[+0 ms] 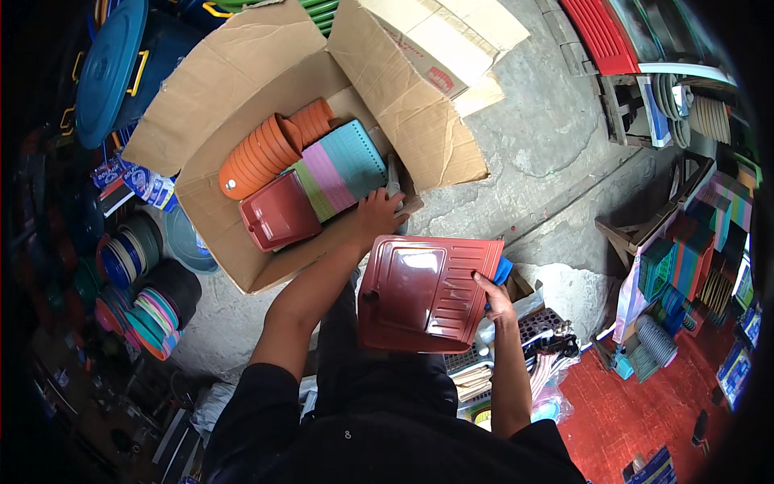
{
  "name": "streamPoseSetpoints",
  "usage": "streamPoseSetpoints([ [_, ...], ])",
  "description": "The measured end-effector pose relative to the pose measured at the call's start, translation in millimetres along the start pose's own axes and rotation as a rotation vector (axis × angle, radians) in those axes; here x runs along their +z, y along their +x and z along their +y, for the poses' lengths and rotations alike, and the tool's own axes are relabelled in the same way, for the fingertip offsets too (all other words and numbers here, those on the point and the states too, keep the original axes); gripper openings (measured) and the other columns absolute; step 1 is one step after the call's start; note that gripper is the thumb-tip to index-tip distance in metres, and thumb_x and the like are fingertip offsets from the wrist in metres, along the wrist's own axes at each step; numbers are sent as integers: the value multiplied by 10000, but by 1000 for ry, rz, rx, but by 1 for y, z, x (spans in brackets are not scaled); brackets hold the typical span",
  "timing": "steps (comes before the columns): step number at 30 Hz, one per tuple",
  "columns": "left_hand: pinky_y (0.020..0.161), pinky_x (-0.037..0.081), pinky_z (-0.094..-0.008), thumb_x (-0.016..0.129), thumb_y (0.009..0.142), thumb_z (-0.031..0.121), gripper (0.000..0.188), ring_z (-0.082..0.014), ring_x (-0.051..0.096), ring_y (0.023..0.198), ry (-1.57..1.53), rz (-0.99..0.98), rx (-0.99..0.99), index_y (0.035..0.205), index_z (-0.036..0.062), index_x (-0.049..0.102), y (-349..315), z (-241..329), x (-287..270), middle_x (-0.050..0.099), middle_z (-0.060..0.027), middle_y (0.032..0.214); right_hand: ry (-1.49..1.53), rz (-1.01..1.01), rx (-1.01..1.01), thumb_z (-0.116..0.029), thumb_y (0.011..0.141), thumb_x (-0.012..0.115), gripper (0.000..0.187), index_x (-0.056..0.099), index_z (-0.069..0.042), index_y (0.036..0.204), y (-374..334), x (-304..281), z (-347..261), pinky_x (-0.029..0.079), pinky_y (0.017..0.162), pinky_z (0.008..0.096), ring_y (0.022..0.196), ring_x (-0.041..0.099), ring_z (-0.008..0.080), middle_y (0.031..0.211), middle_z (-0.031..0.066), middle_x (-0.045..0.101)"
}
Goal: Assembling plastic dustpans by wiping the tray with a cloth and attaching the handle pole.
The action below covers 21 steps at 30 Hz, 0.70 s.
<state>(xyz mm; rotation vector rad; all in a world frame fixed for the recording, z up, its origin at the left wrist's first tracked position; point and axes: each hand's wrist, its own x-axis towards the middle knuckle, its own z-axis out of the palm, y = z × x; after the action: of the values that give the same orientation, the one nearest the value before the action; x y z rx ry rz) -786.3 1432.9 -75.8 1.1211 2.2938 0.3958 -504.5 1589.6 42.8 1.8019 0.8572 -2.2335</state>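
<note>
Grips a reddish-brown plastic dustpan point(407, 294) in the right hand point(496, 300), with the thumb over the ridged right end and the other fingers mostly out of sight behind. Holds it near, in front of the body, just outside the near right corner of an open cardboard box point(222, 93). Reaches with the left hand point(377, 214) to the box's near right side, on or just beside a grey object point(393, 173); cannot tell whether grasping that or only resting there. Has inside the box a second dustpan point(280, 211) at near left, nested orange pots point(262, 157) farther off, and perforated plastic pieces point(329, 173) in green, pink and teal to the right. Has also a blue lidded bin point(113, 73) to the far left, and stacked basins point(157, 315) to the left.
</note>
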Motion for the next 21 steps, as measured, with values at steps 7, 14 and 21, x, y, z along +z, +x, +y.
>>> streamPoseSetpoints([
  [7,771,483,-463,682,837,297,304,-306,580,988,38,103,64,1106,174,612,-1,-2,-3,564,-110,1018,66,-8,1,-198,782,810,542,584,-44,1250,-5,1,-1,498,911,373,1064,628,207,1177,83,655],
  [14,775,495,-489,650,867,288,316,-441,630,912,-385,272,-424,1077,65,576,-15,-9,-57,655,-234,932,68,-33,-36,-169,790,795,518,588,-22,1242,-19,6,3,503,899,378,1042,641,223,1165,106,661],
  [21,683,513,-330,628,927,251,320,-164,625,756,-1116,-165,-892,1071,-30,582,-135,-79,-127,651,-101,888,-10,-129,-92,-213,804,786,520,581,-40,1249,-41,32,-3,513,901,417,1068,628,245,1185,101,646],
])
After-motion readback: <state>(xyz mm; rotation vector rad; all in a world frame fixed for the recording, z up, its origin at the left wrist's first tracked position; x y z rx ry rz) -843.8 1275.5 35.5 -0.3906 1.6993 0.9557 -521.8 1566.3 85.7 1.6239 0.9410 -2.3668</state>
